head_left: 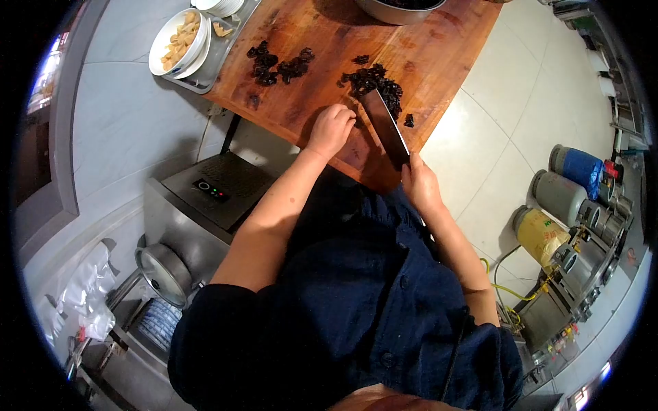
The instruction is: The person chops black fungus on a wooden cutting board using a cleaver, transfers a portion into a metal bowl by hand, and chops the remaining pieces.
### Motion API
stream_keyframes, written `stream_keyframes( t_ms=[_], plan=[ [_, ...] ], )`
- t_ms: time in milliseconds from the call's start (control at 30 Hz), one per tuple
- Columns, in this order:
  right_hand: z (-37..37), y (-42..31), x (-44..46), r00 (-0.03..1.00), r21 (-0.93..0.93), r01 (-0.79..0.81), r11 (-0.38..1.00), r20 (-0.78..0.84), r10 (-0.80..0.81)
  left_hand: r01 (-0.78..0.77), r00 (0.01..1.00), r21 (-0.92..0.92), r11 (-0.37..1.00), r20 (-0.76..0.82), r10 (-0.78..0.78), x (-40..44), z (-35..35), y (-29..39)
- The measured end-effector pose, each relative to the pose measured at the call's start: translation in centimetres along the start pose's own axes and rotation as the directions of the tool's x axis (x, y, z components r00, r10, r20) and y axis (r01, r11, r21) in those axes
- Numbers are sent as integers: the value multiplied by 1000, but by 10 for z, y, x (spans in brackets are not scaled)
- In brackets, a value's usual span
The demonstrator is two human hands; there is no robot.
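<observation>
My right hand (421,182) grips the handle of a cleaver (386,127), whose broad blade points up and left across the board. The blade's tip lies against a pile of black, glossy pieces (375,83) that look like cut wood ear mushroom. To the left of the blade, my left hand (333,129) rests on the wooden board (301,103) with its fingers curled together. Whatever the left fingertips hold, if anything, is too small to make out. A second black heap (277,65) lies farther left on the board.
A metal bowl (401,12) with dark contents stands at the board's far edge. At upper left, a tray (205,82) carries a white bowl (160,55) of pale tan pieces. A steel appliance (188,212) stands below left; gas cylinders (541,233) line the right.
</observation>
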State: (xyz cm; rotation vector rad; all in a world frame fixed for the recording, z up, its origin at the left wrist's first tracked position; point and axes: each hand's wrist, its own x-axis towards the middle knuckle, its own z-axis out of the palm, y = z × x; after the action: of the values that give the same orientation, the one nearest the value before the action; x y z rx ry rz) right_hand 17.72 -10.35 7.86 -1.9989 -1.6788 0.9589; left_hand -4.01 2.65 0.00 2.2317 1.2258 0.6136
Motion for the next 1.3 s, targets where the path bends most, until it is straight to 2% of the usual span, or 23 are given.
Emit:
stream_keyframes(
  t_ms=[267, 500, 733, 767, 867, 900, 933, 967, 1000, 1033, 1133, 1167, 1267, 1300],
  plan=[
    [5, -6, -3, 996, -1, -29, 1000, 89, 29, -42, 988, -39, 998, 144, 47, 7, -15, -2],
    [15, -11, 0, 990, -29, -3, 1000, 143, 7, -28, 988, -32, 999, 151, 32, 7, -17, 3],
    [33, -6, 19, 998, -14, 32, 999, 50, -31, -58, 980, -24, 998, 187, 62, 9, -18, 1],
    [31, -8, 19, 999, -13, 25, 1000, 44, -24, -119, 981, -35, 992, 150, 123, 8, -18, -6],
    [23, -11, 21, 995, -12, 95, 995, 33, -95, 69, 980, 115, 991, -192, -46, 17, -37, -25],
    [24, -12, 16, 991, -9, 125, 992, 39, -124, 155, 964, 156, 976, -242, -114, 20, -46, -32],
    [24, -14, 12, 986, -29, 127, 991, 114, -123, 242, 938, 191, 951, -296, -179, 26, -54, -39],
    [25, -15, 11, 975, -51, 136, 989, 185, -124, 323, 923, 192, 927, -280, -264, 31, -60, -45],
    [25, -16, 13, 960, -75, 148, 986, 251, -125, 328, 925, 278, 903, -289, -248, 35, -63, -51],
    [28, -14, 13, 969, -90, 175, 980, 193, -155, 342, 922, 326, 881, -295, -249, 41, -64, -55],
    [23, -3, 21, 985, -124, 110, 986, 146, -91, 365, 921, 418, 832, -291, -258, 57, -68, -64],
    [20, 0, 23, 995, -118, 94, 989, 56, -88, 369, 922, 439, 819, -285, -262, 61, -70, -66],
    [11, 14, 26, 996, -137, 91, 986, 28, -88, 538, 829, 132, 833, -264, -493, 70, -72, -74],
    [10, 15, 26, 995, -145, 97, 985, 36, -93, 518, 820, 20, 855, -295, -490, 71, -75, -74]
  ],
)
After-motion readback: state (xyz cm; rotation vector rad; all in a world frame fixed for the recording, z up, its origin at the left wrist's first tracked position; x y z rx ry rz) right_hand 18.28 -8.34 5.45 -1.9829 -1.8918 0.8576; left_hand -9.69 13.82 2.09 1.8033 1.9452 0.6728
